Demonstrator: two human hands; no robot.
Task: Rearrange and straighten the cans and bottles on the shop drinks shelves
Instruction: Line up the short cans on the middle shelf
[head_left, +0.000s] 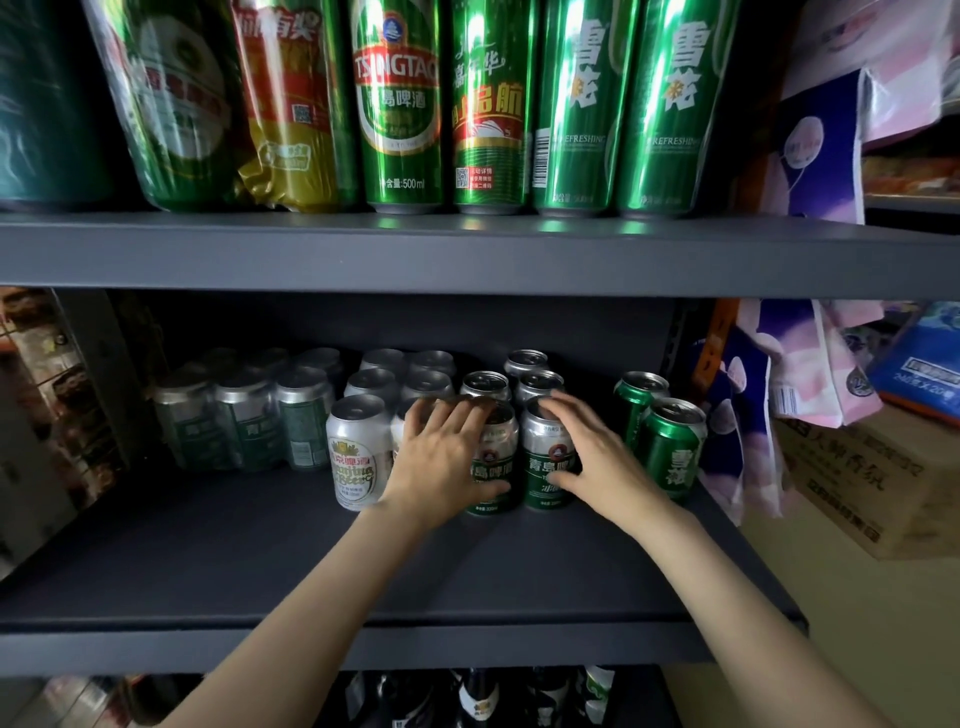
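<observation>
The dark grey middle shelf (218, 545) is filling the centre of the frame, carrying short cans toward its back, while the upper shelf (467, 249) across the top is carrying a row of tall green beer cans, the Tsingtao can (397, 104) among them. At centre left a shrink-wrapped pack of cans (244, 415) is sitting well back, and at centre right two green Snow beer cans (670, 447) are standing slightly apart from the main group. In the middle, the left hand (441, 457) is lying over the top of one short Tsingtao can (493, 473), fingers spread over its rim and thumb pressing low on its side, so it is gripping that can. The right hand (597, 457) is curling round the neighbouring Tsingtao can (545, 467), fingers on its lid and thumb across its label. A white Yanjing can (356, 457) is standing just beside the left hand. These cans are likely weighty if full, rigid but dentable, and smooth enough to slip; taking each round the upper wall below the rim would probably be steadying it best for sliding or turning.
</observation>
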